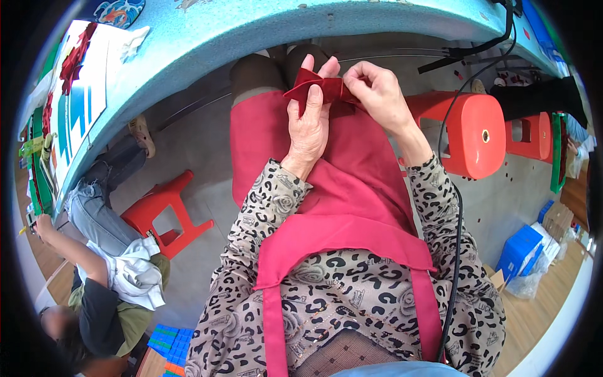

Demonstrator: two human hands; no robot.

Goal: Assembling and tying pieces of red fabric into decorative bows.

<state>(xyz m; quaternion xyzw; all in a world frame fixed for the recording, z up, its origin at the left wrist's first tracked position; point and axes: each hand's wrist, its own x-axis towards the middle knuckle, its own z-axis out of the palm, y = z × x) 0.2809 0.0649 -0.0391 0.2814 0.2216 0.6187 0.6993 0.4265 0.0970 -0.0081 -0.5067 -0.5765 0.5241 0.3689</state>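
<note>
A dark red velvety ribbon piece, folded like a bow (pixel 305 80), is held above my lap. My left hand (pixel 308 131) grips it from below, the thumb pressed on its front and the fingertips showing behind it. On its right side my right hand (pixel 380 95) pinches the ribbon's other end between thumb and fingers. What lies inside that pinch is hidden. Under both hands spreads the pink-red apron (pixel 361 169) over my lap.
Ahead curves a light blue table edge (pixel 251 39), with dark red pieces (pixel 78 60) on white sheets at left. Red stools stand at right (pixel 474 135) and left (pixel 164 210). A person (pixel 116 276) sits at left. A black cable (pixel 460 207) hangs beside my right arm.
</note>
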